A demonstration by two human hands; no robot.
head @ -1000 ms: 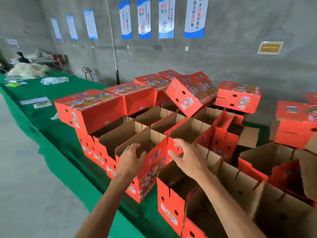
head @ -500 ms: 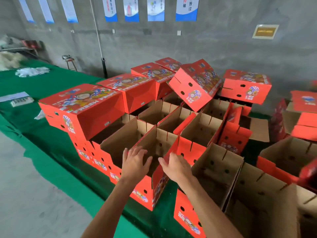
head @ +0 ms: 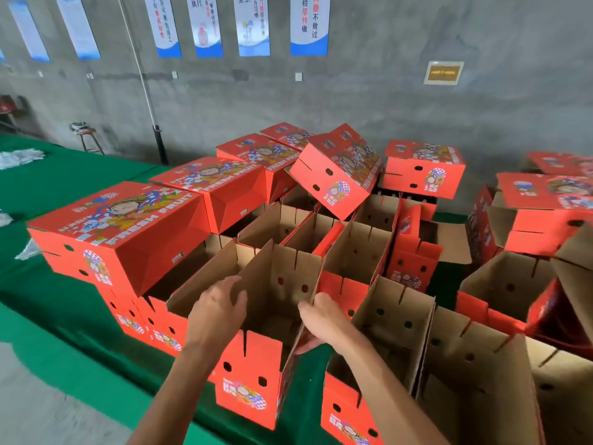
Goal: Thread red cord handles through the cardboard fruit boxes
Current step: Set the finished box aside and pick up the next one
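- Green table [head: 64, 303] runs from left edge to bottom centre, loaded with red fruit boxes; closed ones upper centre, open ones centre and right.
- Your target: open box [head: 253, 377] at lower centre, brown inside, two holes in its red front.
- Your left hand [head: 218, 311] grips the box's left wall at the top edge, fingers curled over it.
- Your right hand [head: 322, 319] pinches the box's right wall, thumb inside.
- Hands apart, box mouth between them.
- Red cords [head: 558, 335] at right edge, well apart from both hands.
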